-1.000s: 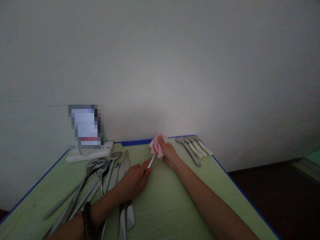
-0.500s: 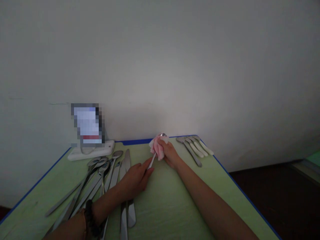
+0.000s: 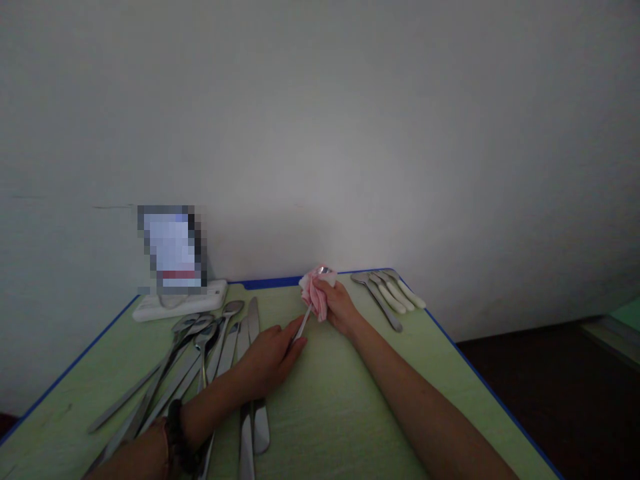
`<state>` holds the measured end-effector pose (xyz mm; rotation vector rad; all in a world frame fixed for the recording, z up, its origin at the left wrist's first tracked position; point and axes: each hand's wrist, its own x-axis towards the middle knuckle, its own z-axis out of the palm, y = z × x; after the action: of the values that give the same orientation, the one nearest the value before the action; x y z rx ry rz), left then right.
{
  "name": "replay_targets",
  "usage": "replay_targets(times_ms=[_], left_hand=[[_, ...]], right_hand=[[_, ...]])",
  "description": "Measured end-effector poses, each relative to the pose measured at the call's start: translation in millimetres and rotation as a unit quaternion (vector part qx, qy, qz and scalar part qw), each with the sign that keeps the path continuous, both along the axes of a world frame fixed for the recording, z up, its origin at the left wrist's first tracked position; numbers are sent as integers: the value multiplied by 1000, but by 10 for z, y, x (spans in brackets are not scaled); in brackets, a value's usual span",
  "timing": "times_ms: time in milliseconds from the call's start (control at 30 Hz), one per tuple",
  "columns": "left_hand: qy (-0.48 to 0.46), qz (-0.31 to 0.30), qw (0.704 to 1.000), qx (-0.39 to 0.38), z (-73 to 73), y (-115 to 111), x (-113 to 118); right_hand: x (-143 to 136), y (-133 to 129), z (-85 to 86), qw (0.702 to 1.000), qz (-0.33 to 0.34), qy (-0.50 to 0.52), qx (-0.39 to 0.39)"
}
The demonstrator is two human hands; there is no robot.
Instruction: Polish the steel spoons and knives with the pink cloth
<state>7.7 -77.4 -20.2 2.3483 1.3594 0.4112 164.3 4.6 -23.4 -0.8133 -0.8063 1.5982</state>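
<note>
My left hand is closed around the handle of a metal spoon, which points up and away from me. Pinched in my right hand is a pink and white cloth, wrapped around the upper part of the spoon. Only a bit of the shiny bowl shows above the cloth. Under and beside my left forearm lie several loose spoons and table knives. To the right of my right hand, a metal spoon lies alongside several pieces with cream handles.
A device with a lit, blurred screen leans at the back left, behind a white flat block. The green table has a blue edge and stands against a grey wall.
The cloth and spoon have shifted very slightly, with a little more of the bowl's rim showing. Both hands keep their grips. The whole view has moved a touch.
</note>
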Motion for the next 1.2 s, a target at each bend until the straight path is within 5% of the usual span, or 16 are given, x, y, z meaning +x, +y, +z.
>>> replay_targets(times_ms=[1200], left_hand=[[61,2,998,-1,66,-42,20]], right_hand=[[-7,1,5,1000,17,9,-13]])
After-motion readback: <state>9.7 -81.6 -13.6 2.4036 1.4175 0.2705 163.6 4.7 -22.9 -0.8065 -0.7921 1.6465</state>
